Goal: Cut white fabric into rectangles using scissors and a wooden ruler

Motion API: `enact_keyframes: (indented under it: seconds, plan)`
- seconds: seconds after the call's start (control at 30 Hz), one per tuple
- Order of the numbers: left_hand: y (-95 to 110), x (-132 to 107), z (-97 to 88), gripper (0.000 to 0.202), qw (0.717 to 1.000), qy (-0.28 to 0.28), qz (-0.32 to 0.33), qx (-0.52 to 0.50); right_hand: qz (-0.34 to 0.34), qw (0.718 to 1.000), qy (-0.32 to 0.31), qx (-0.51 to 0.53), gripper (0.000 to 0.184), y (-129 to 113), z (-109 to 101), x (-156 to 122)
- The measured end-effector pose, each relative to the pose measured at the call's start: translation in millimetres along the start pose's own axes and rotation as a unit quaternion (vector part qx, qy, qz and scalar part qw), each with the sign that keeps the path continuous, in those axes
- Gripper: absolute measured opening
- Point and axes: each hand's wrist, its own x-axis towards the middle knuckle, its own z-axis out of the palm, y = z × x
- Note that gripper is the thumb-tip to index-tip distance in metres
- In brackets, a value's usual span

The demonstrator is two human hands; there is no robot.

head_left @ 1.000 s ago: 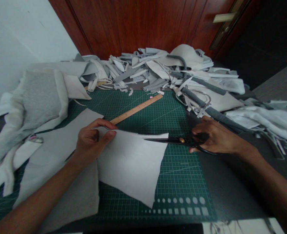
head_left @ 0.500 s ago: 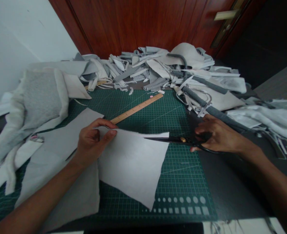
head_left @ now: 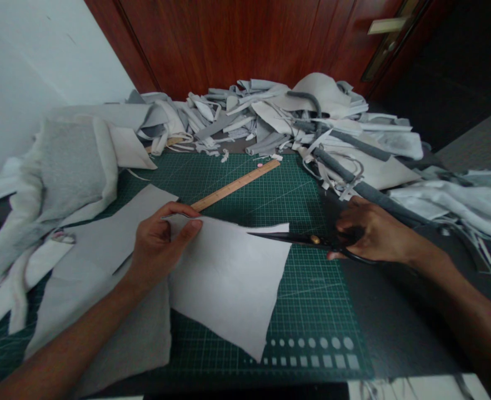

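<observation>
My left hand [head_left: 162,239] pinches the upper left edge of a pale grey fabric piece [head_left: 224,278] between thumb and fingers. The handles of black scissors [head_left: 287,238] are gripped in my right hand [head_left: 370,230]. Their blades lie along the fabric's top edge, pointing left, with a narrow partly cut strip [head_left: 266,228] just above them. A larger grey fabric piece [head_left: 141,328] lies under my left forearm. Behind the held fabric, a wooden ruler [head_left: 237,185] rests at a slant on the green cutting mat [head_left: 312,294].
A heap of fabric scraps and strips [head_left: 245,114] runs along the back of the dark table [head_left: 387,316]. Thick, fuzzy grey fabric [head_left: 73,161] is piled at left. Dark grey rolls [head_left: 357,144] lie at right, near my right hand. A wooden door [head_left: 237,44] stands behind.
The scissors' blades look closer together and sit slightly lower, more in front of the fabric. My left hand keeps its pinch and has barely shifted.
</observation>
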Motion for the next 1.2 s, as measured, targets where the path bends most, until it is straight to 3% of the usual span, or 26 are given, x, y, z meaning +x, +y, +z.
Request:
enact_keyframes:
  seconds: [0.1,0.47,1.2]
  plan:
    - [5.5,-0.9,1.1,0.012,1.0,-0.016,0.013,0.009,0.008,1.0,-0.014,-0.003,0.056,-0.1,3.1,0.6]
    - [16.1,-4.3,3.1,0.007,0.999,-0.01,0.037,0.029,0.032,0.998,-0.031,-0.044,0.046,-8.2,6.2,-2.0]
    - [28.2,-12.8,11.6,0.008,0.999,-0.024,0.023,0.039,0.04,0.997,-0.018,-0.063,0.051,-25.6,2.4,4.8]
